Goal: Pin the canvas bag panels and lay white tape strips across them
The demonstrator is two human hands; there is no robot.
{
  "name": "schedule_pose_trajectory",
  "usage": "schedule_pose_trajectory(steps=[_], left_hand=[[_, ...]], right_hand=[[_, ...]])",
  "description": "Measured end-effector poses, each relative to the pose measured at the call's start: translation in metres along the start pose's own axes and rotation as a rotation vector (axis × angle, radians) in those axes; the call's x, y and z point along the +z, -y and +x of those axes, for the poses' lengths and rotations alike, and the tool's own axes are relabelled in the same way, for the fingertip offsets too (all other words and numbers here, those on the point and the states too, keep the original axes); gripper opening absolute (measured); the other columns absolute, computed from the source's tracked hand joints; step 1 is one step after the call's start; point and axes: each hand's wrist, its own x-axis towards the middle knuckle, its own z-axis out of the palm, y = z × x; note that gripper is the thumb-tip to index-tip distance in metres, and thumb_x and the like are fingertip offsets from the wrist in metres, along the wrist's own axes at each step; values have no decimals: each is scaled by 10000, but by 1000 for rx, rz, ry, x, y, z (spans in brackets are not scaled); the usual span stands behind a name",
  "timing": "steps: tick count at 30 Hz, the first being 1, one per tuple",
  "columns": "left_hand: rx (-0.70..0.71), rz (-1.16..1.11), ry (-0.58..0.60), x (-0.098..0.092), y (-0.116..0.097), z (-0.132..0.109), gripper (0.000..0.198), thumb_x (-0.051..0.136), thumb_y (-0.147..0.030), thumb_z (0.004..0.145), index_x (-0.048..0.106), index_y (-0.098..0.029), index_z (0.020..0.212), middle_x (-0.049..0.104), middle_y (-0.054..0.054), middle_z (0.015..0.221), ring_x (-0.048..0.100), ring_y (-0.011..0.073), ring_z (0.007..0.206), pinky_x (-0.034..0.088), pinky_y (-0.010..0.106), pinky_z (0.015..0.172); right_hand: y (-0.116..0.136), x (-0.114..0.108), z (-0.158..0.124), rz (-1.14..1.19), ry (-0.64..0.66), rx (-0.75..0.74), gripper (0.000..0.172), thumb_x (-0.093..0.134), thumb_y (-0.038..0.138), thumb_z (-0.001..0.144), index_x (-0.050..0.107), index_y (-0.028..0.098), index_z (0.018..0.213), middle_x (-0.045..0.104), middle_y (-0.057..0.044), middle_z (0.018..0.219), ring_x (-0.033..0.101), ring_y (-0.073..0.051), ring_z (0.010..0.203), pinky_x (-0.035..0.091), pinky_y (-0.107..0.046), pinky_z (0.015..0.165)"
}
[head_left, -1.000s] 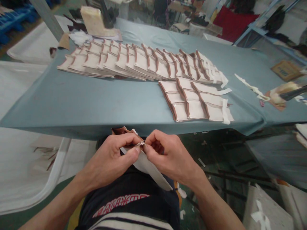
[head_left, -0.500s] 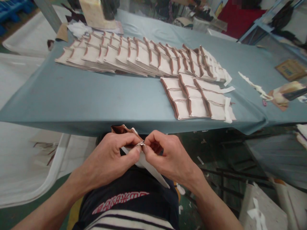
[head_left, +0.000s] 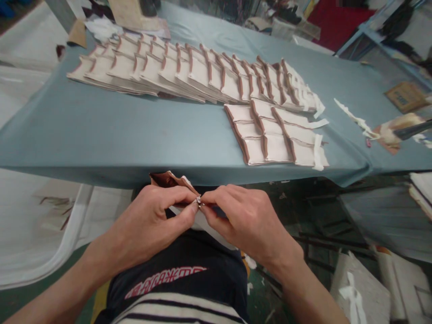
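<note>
In my head view, the only feed I have, the work looks partway along. I see a long row of panels (head_left: 199, 69), pale with brown edging, overlapping across the bench (head_left: 111, 130) from near its left edge towards the right. A smaller group of panels (head_left: 275, 148) lies just in front of that row's right end, near the front edge, with a white strip (head_left: 317, 150) on its right side. I'd judge these to be at one stage, but I can't tell whether they are done or waiting. The brown-and-white piece (head_left: 166, 180) is the one in hand, and I take it as unfinished: it is held off the bench, just below the front edge and above the lap, with a pale flap (head_left: 216, 234) hanging from it.

As for pose, my left hand (head_left: 153, 216) comes in from the lower left, thumb and forefinger pinched on the piece's pale edge. My right hand (head_left: 251, 220) mirrors it from the lower right, fingertips also pinched there, nearly touching the left's. Both wrists angle inward. The exact fold between the fingertips is too small for me to read.
</note>
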Motion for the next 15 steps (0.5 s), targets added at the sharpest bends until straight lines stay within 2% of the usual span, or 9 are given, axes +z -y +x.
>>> schedule_pose_trajectory(steps=[9,15], left_hand=[[39,50,53,7,-3,0,301,546,-224,979,784,-197,797,814,-30,783,717,132,700,448,248,678],[9,27,38,10,-5,0,290,538,-208,947,678,-187,694,763,-36,716,676,125,668,432,254,674]], right_hand=[[-2,-14,3,-55,147,-3,219,601,240,1114,751,186,964,840,-45,866,778,-202,760,435,-318,654],[4,-7,2,-67,84,35,209,557,153,1055,701,196,908,811,-57,816,733,-188,698,378,-316,623]])
